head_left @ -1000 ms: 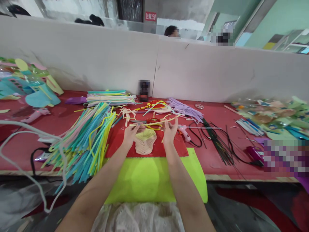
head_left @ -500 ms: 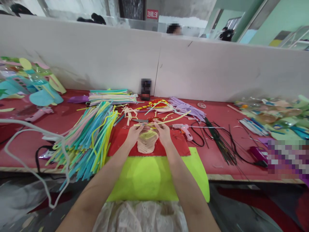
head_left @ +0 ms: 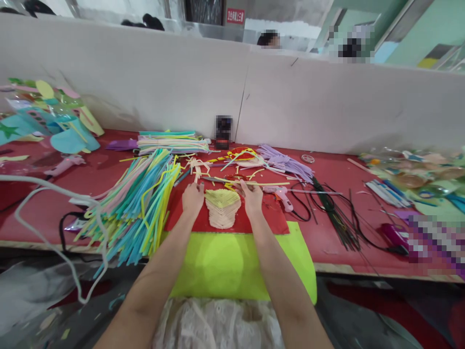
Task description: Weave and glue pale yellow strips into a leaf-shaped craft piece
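Observation:
A shield-shaped piece of chenille stems [head_left: 222, 218], pale yellow on top and cream below, lies on a red board [head_left: 271, 224]. My left hand [head_left: 193, 198] is beside its upper left, fingers loosely bent and apart from the strip; nothing shows in them. To the right, my right hand [head_left: 252, 196] pinches a pale yellow chenille stem [head_left: 272, 183], whose free end points right. Scissors [head_left: 209, 180] lie just beyond the board, between the hands. A short bright yellow piece [head_left: 228, 186] sits near the top of the shield.
Chenille stems [head_left: 145, 194] are heaped at left, with a lilac bundle [head_left: 286, 162] behind. A pink glue gun [head_left: 283, 196] and dark green stems [head_left: 334, 213] lie right. A white cable [head_left: 54, 191] loops at left. A yellow-green sheet [head_left: 218, 266] hangs over the table's front edge.
My hands have moved apart, uncovering the top of the shield-shaped piece. My left hand has let go of the pale yellow stem, which now lies lower and flatter in my right hand.

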{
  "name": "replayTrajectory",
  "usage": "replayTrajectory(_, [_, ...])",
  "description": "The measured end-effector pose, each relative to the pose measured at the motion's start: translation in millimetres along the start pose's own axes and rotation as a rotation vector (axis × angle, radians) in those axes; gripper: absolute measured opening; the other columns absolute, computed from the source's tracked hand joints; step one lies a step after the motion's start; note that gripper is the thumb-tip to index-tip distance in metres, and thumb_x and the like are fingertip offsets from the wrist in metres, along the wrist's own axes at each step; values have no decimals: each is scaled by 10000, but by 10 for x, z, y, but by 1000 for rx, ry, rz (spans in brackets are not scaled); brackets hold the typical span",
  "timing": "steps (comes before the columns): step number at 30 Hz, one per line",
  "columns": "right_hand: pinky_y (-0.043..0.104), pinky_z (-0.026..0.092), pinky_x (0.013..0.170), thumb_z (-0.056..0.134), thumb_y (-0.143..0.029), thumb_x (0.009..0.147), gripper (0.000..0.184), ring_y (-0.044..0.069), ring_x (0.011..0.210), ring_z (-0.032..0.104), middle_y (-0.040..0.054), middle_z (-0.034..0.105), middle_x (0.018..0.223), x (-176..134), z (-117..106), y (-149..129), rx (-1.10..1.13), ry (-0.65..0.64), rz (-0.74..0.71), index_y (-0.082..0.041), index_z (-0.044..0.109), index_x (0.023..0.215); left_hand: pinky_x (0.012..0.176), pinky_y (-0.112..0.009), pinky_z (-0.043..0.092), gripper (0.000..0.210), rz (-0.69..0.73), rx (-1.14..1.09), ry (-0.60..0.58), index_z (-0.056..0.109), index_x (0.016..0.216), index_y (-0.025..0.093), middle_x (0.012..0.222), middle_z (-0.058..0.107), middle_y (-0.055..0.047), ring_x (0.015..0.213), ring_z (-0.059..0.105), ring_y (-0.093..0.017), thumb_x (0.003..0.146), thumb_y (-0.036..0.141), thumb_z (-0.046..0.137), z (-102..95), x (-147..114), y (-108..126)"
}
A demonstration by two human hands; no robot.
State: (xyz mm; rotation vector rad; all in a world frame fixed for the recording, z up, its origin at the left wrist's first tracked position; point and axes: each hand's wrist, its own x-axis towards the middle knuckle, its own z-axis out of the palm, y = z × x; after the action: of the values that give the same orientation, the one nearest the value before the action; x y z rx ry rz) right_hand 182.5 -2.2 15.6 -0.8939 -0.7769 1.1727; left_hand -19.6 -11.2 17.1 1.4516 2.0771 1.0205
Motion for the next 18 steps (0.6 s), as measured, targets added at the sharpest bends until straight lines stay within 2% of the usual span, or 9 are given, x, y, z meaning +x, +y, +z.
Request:
replayTrajectory(3, [302,619,691,819,-403,647,332,210,839,746,29,769,865,-32,23,-7,-9,-23,-2,-206,589,783,966,-490,475,342,31,127,-56,622,1107,157,1193,619,-88,1103,588,-232,900,428,601,18,-37,26])
replayTrajectory(8, [337,619,762,813,-398,663,321,212,885,741,36,772,876,-66,36,-12,-35,-68,-1,-205,578,767,1021,-552,393,350,73,204,-129,684,890,164,1128,632,-110,1151,554,-305,744,476,747,30,-28,20])
replayTrajectory(13, [341,616,781,822,-396,663,340,210,883,742,44,772,883,-80,49,-11,-48,-83,-7,-203,562,766,929,-457,493,309,113,147,-166,636,1039,150,1105,649,-68,1026,615,-206,888,419,621,72,-5,10])
replayTrajectory(18, [326,616,743,825,-404,658,361,210,884,741,37,770,874,-98,32,-11,-61,-60,-15,-211,539,764,893,-432,510,262,121,94,-129,634,1004,145,1022,665,-54,955,634,-192,885,378,632,83,-19,9])
